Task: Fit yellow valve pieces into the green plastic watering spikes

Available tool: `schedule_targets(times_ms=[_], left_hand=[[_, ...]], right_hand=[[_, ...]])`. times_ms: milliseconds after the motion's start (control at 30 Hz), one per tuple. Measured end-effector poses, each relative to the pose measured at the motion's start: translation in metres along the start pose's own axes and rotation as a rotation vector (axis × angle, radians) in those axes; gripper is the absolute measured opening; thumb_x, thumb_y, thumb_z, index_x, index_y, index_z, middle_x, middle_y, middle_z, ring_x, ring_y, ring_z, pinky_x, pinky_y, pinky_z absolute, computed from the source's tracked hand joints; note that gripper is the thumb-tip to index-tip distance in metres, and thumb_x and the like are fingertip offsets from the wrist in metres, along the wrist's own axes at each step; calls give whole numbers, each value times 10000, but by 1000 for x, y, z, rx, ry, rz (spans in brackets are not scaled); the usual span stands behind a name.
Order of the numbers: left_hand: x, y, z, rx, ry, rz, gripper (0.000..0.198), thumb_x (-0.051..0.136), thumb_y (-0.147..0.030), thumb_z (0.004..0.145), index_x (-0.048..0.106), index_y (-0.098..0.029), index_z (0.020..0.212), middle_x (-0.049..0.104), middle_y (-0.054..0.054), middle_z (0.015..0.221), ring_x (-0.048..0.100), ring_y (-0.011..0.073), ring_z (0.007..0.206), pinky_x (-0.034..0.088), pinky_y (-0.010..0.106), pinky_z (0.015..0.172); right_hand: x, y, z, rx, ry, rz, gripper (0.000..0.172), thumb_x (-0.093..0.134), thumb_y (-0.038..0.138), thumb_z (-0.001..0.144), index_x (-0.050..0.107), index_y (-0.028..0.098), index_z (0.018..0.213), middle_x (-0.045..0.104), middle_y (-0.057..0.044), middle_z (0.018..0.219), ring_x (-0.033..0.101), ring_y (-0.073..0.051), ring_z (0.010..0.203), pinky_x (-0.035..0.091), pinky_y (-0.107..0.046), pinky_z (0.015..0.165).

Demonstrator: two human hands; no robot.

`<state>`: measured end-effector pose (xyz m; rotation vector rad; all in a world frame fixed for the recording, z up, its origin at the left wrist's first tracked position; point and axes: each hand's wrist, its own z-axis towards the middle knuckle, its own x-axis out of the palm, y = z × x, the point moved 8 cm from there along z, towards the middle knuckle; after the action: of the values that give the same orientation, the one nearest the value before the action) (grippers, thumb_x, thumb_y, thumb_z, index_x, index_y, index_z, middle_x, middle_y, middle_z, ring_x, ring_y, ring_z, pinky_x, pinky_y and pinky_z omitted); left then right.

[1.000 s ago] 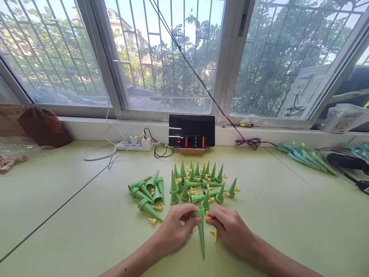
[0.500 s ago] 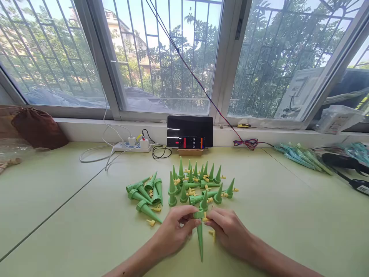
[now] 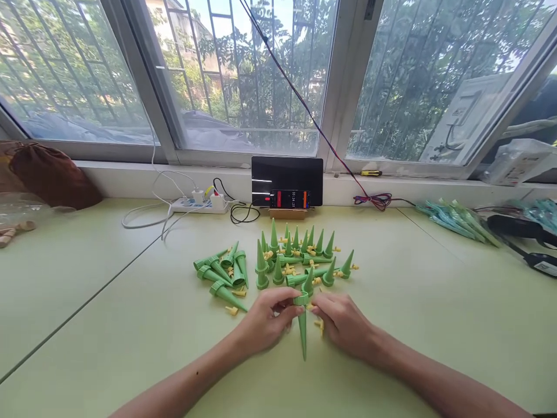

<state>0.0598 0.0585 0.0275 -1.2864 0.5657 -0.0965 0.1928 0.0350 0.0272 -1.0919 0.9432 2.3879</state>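
Observation:
A green plastic watering spike [image 3: 303, 337] hangs point down at the front of the pile. My left hand [image 3: 270, 316] grips its ribbed collar between thumb and fingers. Close against the collar's right side, my right hand [image 3: 346, 322] is closed on a small yellow valve [image 3: 310, 307], mostly hidden by the fingers. Another yellow valve [image 3: 321, 326] lies on the table beside my right hand. Just beyond the hands, several green spikes [image 3: 278, 273] stand point up or lie down, many with yellow valves at their sides. To the left is a heap of loose green spikes [image 3: 224, 290] with a few yellow valves [image 3: 232, 311].
A dark tablet [image 3: 287, 174] and a phone [image 3: 290, 199] showing a timer lean by the window ledge. Left of them sit a power strip [image 3: 198, 204] and cables. Bagged blue-green spikes [image 3: 456, 220] and a black strap-like item [image 3: 517, 229] lie at right; a brown pouch [image 3: 54, 174] is far left.
The camera has tipped downward, so the table and hands appear higher in the picture. Both hands keep their hold at the spike's collar, and the yellow valve there is more covered.

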Motion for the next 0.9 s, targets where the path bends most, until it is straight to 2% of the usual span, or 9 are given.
schedule_targets(times_ms=[100,233,400,600,900], left_hand=[[0,3,0,-4,1,-15,185,639,-312,899,656,-139,835,521,-28,622,501,112,558,422,215,546],[0,5,1,6,21,-32,181,618,-308,926,646,-143,857,535,-30,625,515,110,564,430,213,557],[-2,4,4,21,19,-26,178,614,-312,934,639,-147,873,552,-32,623,525,111,565,428,212,552],[-1,5,3,16,24,-17,159,618,-289,932,618,-155,846,545,-42,603,516,102,547,419,203,534],[1,2,3,31,18,-6,160,611,-265,936,606,-160,815,535,-47,593,503,93,540,411,186,518]], right_hand=[[0,-3,-1,27,4,6,379,311,233,1073,401,232,705,461,23,608,372,-149,527,259,-282,537],[-3,-7,0,64,-8,74,389,316,284,1099,483,216,755,534,3,667,463,-155,587,342,-274,577],[-9,-6,2,74,-48,152,258,396,277,1085,571,202,911,604,-32,790,536,-177,688,414,-281,639],[-9,-3,2,40,-46,161,248,372,224,1074,542,212,894,568,-22,764,522,-180,672,409,-279,624],[-2,-12,-1,109,2,151,278,366,214,1056,489,215,806,559,-15,732,515,-176,655,393,-279,627]])
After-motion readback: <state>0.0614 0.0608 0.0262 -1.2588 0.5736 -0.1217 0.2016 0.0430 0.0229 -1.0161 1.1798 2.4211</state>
